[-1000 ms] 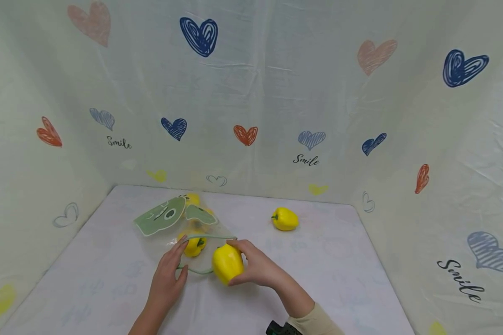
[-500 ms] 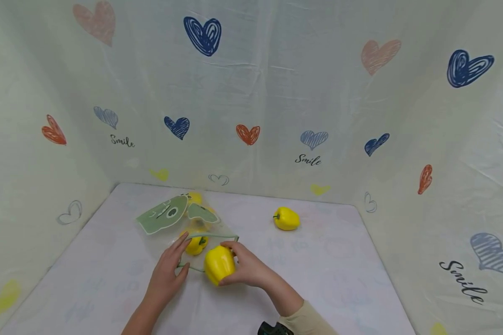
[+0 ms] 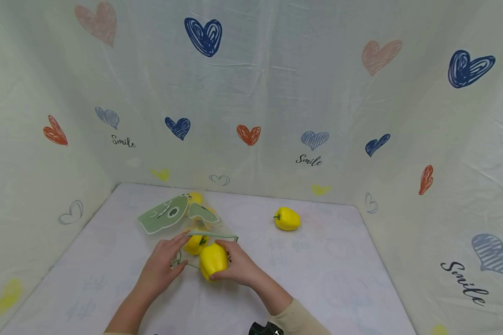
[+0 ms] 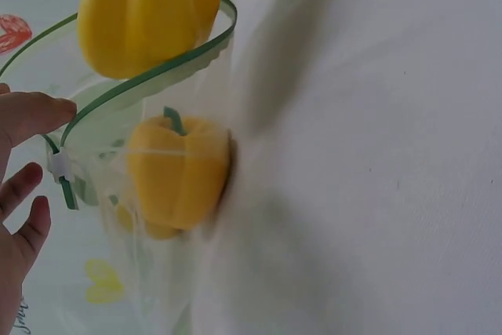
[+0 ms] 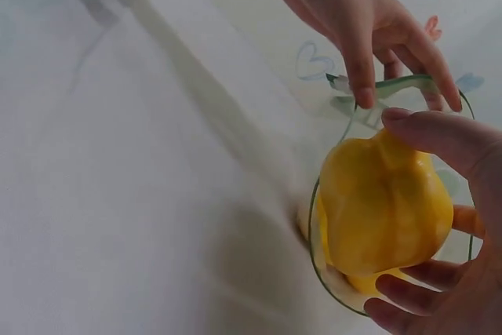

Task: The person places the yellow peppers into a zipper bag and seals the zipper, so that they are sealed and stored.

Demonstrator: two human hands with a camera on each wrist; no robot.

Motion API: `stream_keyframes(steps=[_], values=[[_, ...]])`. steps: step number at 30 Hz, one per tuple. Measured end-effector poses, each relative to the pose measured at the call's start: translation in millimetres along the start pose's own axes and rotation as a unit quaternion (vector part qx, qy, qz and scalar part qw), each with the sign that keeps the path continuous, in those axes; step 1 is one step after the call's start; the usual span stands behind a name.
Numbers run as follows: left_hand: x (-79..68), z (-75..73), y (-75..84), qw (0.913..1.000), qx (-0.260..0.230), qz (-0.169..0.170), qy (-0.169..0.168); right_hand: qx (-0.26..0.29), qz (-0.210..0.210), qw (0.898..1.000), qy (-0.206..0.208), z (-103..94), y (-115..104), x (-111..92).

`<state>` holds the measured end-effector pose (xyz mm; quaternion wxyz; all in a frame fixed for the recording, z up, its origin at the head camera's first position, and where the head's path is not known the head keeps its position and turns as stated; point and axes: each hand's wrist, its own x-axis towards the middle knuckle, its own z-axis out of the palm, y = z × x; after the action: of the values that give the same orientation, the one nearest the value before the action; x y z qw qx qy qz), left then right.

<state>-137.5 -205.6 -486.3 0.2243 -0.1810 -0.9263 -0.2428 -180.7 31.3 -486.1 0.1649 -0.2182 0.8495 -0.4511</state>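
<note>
A yellow bell pepper (image 3: 213,263) is gripped by the right hand (image 3: 236,265), its thumb and fingers bent around opposite sides. The pepper is held at the mouth of a clear plastic slider bag (image 3: 163,217), which is laid on the white-covered table (image 3: 314,270). In the right wrist view the pepper is seen over the ring of the green rim (image 4: 145,78); how far past that rim it has been brought cannot be told exactly.

The left hand (image 3: 161,264) is placed at the other side of the mouth, thumb and fingers parted and only slightly bent. The bag's edge is touched near a white slider (image 4: 60,164) — whether the plastic is pinched cannot be told.

Inside the bag, a stemmed pepper (image 3: 196,244) is seen just beyond the held one, its green stem turned toward the mouth. Another bagged pepper (image 3: 195,197) is partly covered at the far end by a green printed panel bearing an eye. To the right, well apart from the bag, a loose pepper (image 3: 287,218) is rested on its side, stem pointed left.

The table is backed by a pale curtain (image 3: 276,93) printed with hearts and the word "Smile". A beige sleeve (image 3: 299,318) and a black device (image 3: 266,328) — partly cut off by the lower edge — are seen at the right wrist.
</note>
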Motion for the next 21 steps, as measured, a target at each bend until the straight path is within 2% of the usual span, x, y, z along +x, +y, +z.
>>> stream_keyframes(steps=[4, 9, 12, 21], values=[[1.4, -4.1, -2.8, 0.9999, 0.006, 0.009, -0.008, 0.004, 0.001, 1.000, 0.011, 5.0, -1, 4], [4.0, -8.7, -3.6, 0.9983, -0.001, -0.016, -0.055, 0.016, 0.007, 1.000, 0.025, 9.1, -3, 7], [5.6, -10.8, -4.0, 0.9972, -0.001, -0.025, -0.071, 0.014, 0.008, 0.999, 0.030, 10.6, -4, 8], [9.0, -14.5, -2.2, 0.9960, 0.004, -0.028, -0.085, -0.011, 0.007, 0.999, 0.041, 12.6, -4, 16]])
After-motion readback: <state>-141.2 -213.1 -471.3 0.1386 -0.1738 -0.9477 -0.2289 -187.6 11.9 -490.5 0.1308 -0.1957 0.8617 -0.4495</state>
